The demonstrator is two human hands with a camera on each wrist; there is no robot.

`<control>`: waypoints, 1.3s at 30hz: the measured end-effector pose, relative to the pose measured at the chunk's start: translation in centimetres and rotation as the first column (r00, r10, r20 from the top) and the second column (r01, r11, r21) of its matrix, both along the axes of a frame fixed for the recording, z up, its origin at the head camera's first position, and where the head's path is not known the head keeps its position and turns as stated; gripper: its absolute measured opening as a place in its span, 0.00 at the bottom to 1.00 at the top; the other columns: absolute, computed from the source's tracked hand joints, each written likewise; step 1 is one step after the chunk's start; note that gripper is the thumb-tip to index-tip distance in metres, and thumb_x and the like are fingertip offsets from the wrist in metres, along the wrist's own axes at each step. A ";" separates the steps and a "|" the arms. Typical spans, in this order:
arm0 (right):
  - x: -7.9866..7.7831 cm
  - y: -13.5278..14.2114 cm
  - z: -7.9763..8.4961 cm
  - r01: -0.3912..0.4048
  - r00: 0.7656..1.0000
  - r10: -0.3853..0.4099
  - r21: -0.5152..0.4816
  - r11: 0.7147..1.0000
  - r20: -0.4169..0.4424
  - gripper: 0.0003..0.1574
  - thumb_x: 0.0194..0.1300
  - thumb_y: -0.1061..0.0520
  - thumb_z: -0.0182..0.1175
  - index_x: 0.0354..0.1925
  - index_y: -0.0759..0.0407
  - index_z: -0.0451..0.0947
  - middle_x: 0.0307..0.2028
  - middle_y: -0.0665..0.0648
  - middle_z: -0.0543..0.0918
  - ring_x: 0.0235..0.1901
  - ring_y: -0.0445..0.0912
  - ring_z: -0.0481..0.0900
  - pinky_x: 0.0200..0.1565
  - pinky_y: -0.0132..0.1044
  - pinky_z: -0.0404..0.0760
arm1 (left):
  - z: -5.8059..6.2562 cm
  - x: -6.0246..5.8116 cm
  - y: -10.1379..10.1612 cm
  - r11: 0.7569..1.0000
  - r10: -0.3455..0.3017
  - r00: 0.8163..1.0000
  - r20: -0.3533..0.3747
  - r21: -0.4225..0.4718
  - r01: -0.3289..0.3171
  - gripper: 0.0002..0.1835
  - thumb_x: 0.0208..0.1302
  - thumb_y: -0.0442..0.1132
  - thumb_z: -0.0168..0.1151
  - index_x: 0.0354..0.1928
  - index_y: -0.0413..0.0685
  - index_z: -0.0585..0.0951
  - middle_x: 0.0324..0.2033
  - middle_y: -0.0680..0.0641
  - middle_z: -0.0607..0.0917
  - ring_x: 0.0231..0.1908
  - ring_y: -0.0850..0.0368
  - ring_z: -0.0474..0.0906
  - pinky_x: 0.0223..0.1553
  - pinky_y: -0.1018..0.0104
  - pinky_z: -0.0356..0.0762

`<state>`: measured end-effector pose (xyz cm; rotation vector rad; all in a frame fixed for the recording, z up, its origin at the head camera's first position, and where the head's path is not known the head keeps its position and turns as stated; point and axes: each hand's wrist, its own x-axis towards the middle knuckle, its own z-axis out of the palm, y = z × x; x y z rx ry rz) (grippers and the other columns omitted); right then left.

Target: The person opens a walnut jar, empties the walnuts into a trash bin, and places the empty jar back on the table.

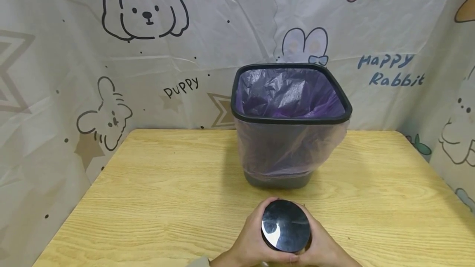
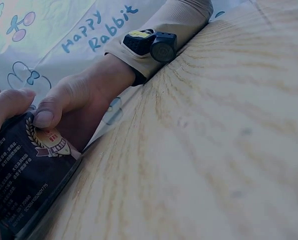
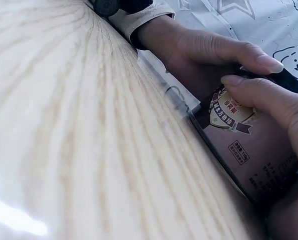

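A dark round can (image 1: 285,225) with a glossy black lid stands at the near side of the table, seen from above in the head view. My left hand (image 1: 248,236) curls round its left side, and my right hand (image 1: 322,238) grips it from the right. Both thumbs lie along the near side of the can. In the left wrist view the can (image 2: 19,185) shows a dark label with white print and a gold crest. The right wrist view has the can (image 3: 233,137) with the crest between the thumbs, its lower edge right at the tabletop.
Behind the can stands a dark trash bin (image 1: 291,120) lined with a purple plastic bag (image 1: 287,94), its mouth facing up. The wooden table (image 1: 156,201) reaches back to a cloth backdrop (image 1: 222,24) printed with cartoon animals and words, which also hangs along both sides.
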<state>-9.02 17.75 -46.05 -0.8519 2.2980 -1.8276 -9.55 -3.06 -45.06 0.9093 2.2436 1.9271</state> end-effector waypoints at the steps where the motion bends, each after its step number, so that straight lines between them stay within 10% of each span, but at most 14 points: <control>1: 0.0 0.1 0.0 -0.001 1.000 0.001 0.002 1.000 -0.005 0.66 0.37 0.63 0.80 0.71 0.56 0.56 0.63 0.55 0.68 0.59 0.40 0.69 0.56 0.32 0.70 | 0.0 0.0 0.0 1.000 -0.001 1.000 -0.007 -0.003 0.001 0.56 0.34 0.39 0.84 0.68 0.60 0.60 0.60 0.55 0.73 0.57 0.57 0.73 0.59 0.60 0.71; 10: 0.4 0.2 0.2 0.020 0.999 -0.020 -0.003 1.000 0.049 0.63 0.39 0.64 0.79 0.71 0.54 0.57 0.63 0.56 0.70 0.58 0.41 0.70 0.53 0.33 0.73 | -0.3 0.0 -0.1 1.000 -0.006 0.997 -0.076 -0.008 0.006 0.56 0.34 0.40 0.84 0.68 0.56 0.61 0.59 0.54 0.75 0.55 0.58 0.74 0.55 0.61 0.74; 17: 0.0 0.0 0.0 0.000 1.000 -0.001 -0.031 1.000 -0.012 0.61 0.39 0.64 0.78 0.69 0.56 0.59 0.61 0.57 0.72 0.57 0.45 0.74 0.54 0.35 0.74 | 0.0 -0.3 -0.2 0.983 -0.138 0.987 0.081 0.136 0.126 0.52 0.40 0.33 0.80 0.68 0.51 0.61 0.60 0.52 0.75 0.57 0.53 0.74 0.58 0.59 0.72; 39: 0.8 -0.5 0.4 0.016 0.998 -0.010 -0.110 0.994 0.061 0.60 0.42 0.68 0.74 0.70 0.55 0.56 0.62 0.58 0.70 0.57 0.44 0.73 0.54 0.35 0.75 | 0.5 -0.1 -0.2 0.982 -0.120 0.990 0.067 0.156 0.109 0.52 0.36 0.31 0.81 0.67 0.52 0.63 0.59 0.51 0.76 0.56 0.52 0.75 0.59 0.59 0.71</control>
